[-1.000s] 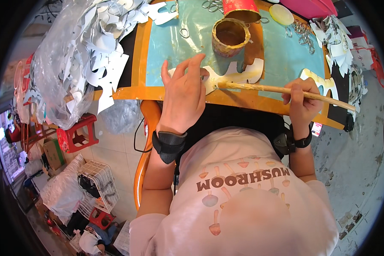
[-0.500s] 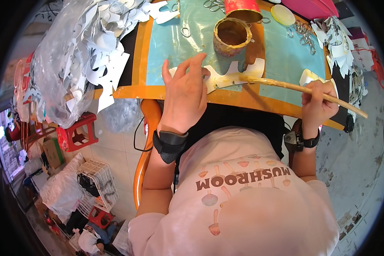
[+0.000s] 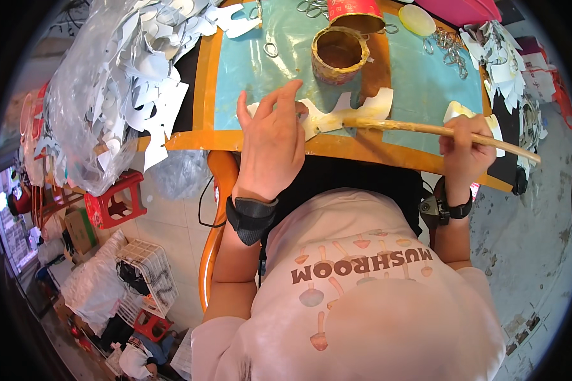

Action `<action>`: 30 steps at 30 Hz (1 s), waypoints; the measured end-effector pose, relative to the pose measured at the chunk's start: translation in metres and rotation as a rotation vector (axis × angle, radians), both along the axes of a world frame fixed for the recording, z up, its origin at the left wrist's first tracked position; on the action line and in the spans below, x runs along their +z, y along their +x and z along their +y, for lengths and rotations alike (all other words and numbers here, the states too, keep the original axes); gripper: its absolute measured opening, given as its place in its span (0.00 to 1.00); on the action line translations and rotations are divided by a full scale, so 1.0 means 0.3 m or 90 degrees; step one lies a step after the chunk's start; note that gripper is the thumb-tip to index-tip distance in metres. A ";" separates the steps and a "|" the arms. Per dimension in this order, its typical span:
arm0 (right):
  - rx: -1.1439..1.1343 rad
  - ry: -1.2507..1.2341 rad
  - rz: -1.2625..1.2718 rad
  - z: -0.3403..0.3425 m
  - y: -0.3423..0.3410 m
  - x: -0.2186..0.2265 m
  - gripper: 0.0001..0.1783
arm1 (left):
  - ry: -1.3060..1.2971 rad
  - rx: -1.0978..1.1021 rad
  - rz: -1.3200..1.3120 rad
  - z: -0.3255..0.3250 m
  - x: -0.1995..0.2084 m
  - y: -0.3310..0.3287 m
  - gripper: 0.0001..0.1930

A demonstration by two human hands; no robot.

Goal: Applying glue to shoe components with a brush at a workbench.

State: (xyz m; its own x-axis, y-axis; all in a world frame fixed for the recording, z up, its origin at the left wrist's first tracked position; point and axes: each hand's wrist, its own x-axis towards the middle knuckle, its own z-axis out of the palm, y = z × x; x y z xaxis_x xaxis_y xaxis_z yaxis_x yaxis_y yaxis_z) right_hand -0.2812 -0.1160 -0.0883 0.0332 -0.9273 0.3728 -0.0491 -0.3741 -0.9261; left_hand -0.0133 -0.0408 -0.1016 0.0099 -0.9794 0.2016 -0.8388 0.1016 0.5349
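Note:
A white cut-out piece (image 3: 327, 119) with scalloped edges and yellowish smears lies along the table's near edge. My left hand (image 3: 270, 149) rests over its left end, fingers stretched and spread; what lies under the palm is hidden. My right hand (image 3: 467, 149) is closed round a long wooden stick (image 3: 413, 127). The stick's smeared left tip touches the piece near its middle. Beyond the piece stands an open can (image 3: 340, 56) with brown, crusted glue-like residue round its rim. Another pale cut-out (image 3: 457, 111) with yellow smears lies beside my right hand.
A clear plastic bag and a heap of white cut-outs (image 3: 152, 70) crowd the table's left. Metal rings (image 3: 451, 51), a red tin (image 3: 356, 9) and a yellowish lid (image 3: 417, 20) lie farther back. More cut-outs (image 3: 499, 54) hang at the right. A red stool (image 3: 115, 198) stands below left.
My right hand has shifted a little left and nearer to me, and the stick's tip has slid left along the white piece. My left hand stays over the piece.

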 end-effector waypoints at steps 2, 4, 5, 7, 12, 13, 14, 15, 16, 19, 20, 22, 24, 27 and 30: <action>0.016 -0.009 0.049 -0.001 0.006 -0.019 0.13 | 0.001 -0.001 0.001 -0.001 0.001 0.002 0.26; -0.017 -0.020 0.017 -0.004 -0.036 -0.011 0.12 | -0.006 0.000 -0.002 -0.001 0.000 0.001 0.26; -0.032 -0.025 0.001 -0.009 -0.062 -0.007 0.12 | -0.006 0.001 -0.004 0.000 -0.001 0.002 0.26; 0.004 0.009 -0.100 -0.027 -0.100 0.007 0.10 | -0.006 0.002 -0.006 0.002 -0.002 0.000 0.26; 0.073 0.054 -0.131 -0.023 -0.148 -0.024 0.03 | -0.003 0.001 -0.008 -0.002 -0.001 -0.004 0.26; 0.102 0.058 -0.109 -0.018 -0.151 -0.035 0.02 | 0.000 0.002 -0.007 -0.002 -0.001 -0.002 0.26; 0.132 0.061 -0.087 -0.015 -0.156 -0.046 0.03 | -0.002 0.002 -0.005 -0.001 -0.002 -0.001 0.26; 0.161 0.065 -0.065 -0.012 -0.158 -0.054 0.03 | -0.004 0.003 -0.003 -0.001 -0.002 -0.001 0.26; 0.156 0.083 -0.056 -0.009 -0.153 -0.058 0.04 | -0.007 0.002 -0.001 -0.001 -0.001 -0.002 0.26; 0.140 0.134 -0.045 -0.006 -0.134 -0.074 0.06 | 0.001 0.004 -0.001 0.000 0.001 -0.003 0.26; 0.163 0.143 -0.067 -0.008 -0.135 -0.080 0.06 | -0.001 0.005 -0.002 0.001 0.000 -0.003 0.26; 0.210 0.161 -0.112 -0.013 -0.138 -0.089 0.06 | -0.004 0.005 -0.003 0.002 -0.003 -0.002 0.26; 0.190 0.188 -0.111 -0.009 -0.136 -0.099 0.06 | 0.001 0.004 -0.003 0.000 -0.001 -0.003 0.26; 0.165 0.213 -0.110 -0.008 -0.129 -0.107 0.06 | -0.003 0.005 -0.003 0.001 -0.006 -0.002 0.26; 0.155 0.212 -0.104 -0.010 -0.131 -0.112 0.06 | -0.006 0.006 -0.002 0.002 -0.005 -0.002 0.26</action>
